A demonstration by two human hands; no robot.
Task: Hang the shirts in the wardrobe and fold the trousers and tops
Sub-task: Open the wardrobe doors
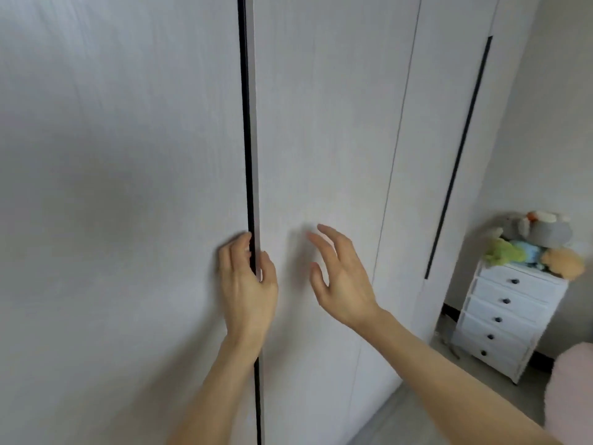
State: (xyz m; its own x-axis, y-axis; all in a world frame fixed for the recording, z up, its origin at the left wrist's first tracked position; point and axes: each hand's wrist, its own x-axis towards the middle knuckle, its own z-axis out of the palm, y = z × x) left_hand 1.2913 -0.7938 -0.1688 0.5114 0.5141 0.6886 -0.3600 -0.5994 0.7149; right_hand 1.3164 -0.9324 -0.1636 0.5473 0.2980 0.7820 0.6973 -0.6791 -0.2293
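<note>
- I see the wardrobe (321,123) filling most of the view, pale doors w/ a dark vertical gap (248,155) running from 12 to 6 o'clock.
- Left hand (248,284) at centre: fingers hooked over the door edge (255,187) at the gap, thumb on the door's front, so it's clamped on that edge.
- Right hand (340,281) just at 3 o'clock of the left: fingers spread apart and straight, holding nothing; can't tell if the tips touch the door face.
- Second dark handle strip (459,155) toward 2 o'clock.
- White drawer chest (510,319) at 4 o'clock, plush toys (536,242) piled on top.
- Pink soft thing (574,390) at the 4–5 o'clock edge; can't tell what.
- No shirts or trousers in sight.
</note>
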